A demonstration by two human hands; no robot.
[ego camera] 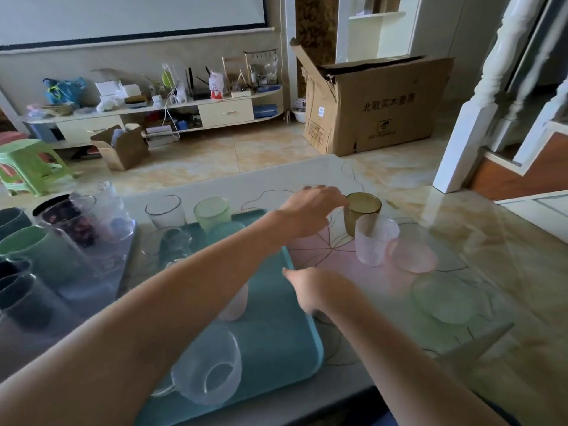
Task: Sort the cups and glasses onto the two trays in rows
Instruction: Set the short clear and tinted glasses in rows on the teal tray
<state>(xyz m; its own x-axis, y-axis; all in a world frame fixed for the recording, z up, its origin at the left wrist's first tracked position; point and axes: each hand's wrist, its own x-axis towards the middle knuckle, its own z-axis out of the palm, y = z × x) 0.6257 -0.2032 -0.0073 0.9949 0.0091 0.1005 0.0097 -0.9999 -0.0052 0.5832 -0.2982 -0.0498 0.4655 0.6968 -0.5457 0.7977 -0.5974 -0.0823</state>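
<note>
Amber glass [362, 215], right of centre on the desk [461, 229], is touched by the left hand [310, 210], grip spread. The right hand [310, 290], grip relaxed, steadies the teal tray [276, 333]. Neighbouring frosted glass [373, 241] should be avoided when lifting.

Lit by soft daylight from the right; moderate brightness. Broad glare on the glossy table [479, 229] at right. Faint, diffuse shadows. Strong wide-angle bending at edges. Slight motion blur on hands; near cups at left soft, smeared.
</note>
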